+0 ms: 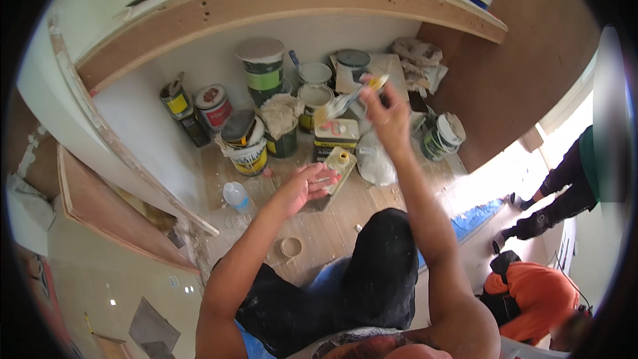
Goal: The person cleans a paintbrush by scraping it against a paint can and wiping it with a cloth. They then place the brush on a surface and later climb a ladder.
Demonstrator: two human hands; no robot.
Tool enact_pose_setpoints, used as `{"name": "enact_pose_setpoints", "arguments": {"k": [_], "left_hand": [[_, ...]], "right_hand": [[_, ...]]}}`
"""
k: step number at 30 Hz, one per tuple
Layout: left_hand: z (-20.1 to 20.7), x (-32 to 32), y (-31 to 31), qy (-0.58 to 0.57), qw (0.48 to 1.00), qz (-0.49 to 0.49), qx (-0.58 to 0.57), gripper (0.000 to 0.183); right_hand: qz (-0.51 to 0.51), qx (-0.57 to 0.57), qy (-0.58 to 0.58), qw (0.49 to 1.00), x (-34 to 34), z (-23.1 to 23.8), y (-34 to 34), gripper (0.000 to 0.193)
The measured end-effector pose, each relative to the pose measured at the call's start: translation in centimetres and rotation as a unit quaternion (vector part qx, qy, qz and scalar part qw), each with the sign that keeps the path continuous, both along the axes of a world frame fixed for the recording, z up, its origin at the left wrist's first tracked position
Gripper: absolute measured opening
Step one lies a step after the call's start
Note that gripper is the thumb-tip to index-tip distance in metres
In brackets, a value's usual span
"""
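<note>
My right hand [387, 112] is raised over the group of tins and grips a paintbrush [340, 104], its bristles pointing left and down. The brush looks slightly blurred. Below it, my left hand [307, 187] is held palm up with the fingers spread and bent a little. A small reddish patch shows at its fingertips; I cannot tell what it is. Right beside those fingers stands a rectangular metal can [341, 167] with a round, yellow-rimmed spout. Behind that is a second rectangular can [335, 134], yellow and black, under the bristles.
Paint buckets [260, 70] and tins crowd the alcove. A clear plastic bag [377, 159] lies by the cans. A plastic bottle [236, 195] and an open round container [291, 247] are on the floor. A wooden beam [286, 1] spans overhead. Two people are at right, one in orange [541, 292].
</note>
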State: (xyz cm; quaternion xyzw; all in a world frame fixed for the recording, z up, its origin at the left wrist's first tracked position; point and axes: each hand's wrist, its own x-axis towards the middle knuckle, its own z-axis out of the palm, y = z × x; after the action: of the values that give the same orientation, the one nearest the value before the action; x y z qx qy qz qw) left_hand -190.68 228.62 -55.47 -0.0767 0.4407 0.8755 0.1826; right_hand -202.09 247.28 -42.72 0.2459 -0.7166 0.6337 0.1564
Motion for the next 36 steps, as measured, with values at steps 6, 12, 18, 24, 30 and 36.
{"name": "enact_pose_setpoints", "arguments": {"k": [6, 12, 18, 24, 30, 36], "left_hand": [[0.7, 0.4, 1.0, 0.185, 0.949, 0.147, -0.21, 0.021], [1.9, -0.2, 2.3, 0.243, 0.93, 0.169, -0.22, 0.024], [2.0, 0.2, 2.1, 0.272, 0.894, 0.172, -0.312, 0.024], [1.4, 0.1, 1.1, 0.208, 0.935, 0.126, -0.26, 0.029], [1.5, 0.1, 0.5, 0.071, 0.995, 0.038, -0.055, 0.038], [1.9, 0.0, 0.7, 0.016, 0.999, -0.001, 0.037, 0.043]], "right_hand": [[-0.04, 0.126, -0.013, 0.991, -0.1, 4.2, 5.0, 0.035], [0.01, 0.211, -0.048, 0.976, 1.9, 0.3, 4.3, 0.036], [0.098, 0.168, -0.092, 0.977, 3.9, -1.4, 1.4, 0.03], [0.129, 0.151, -0.114, 0.973, 4.6, -2.0, 0.7, 0.032], [0.109, 0.16, -0.092, 0.977, 4.2, -3.9, 1.5, 0.035], [0.127, 0.132, -0.131, 0.974, 4.0, -4.5, 2.3, 0.038]]}}
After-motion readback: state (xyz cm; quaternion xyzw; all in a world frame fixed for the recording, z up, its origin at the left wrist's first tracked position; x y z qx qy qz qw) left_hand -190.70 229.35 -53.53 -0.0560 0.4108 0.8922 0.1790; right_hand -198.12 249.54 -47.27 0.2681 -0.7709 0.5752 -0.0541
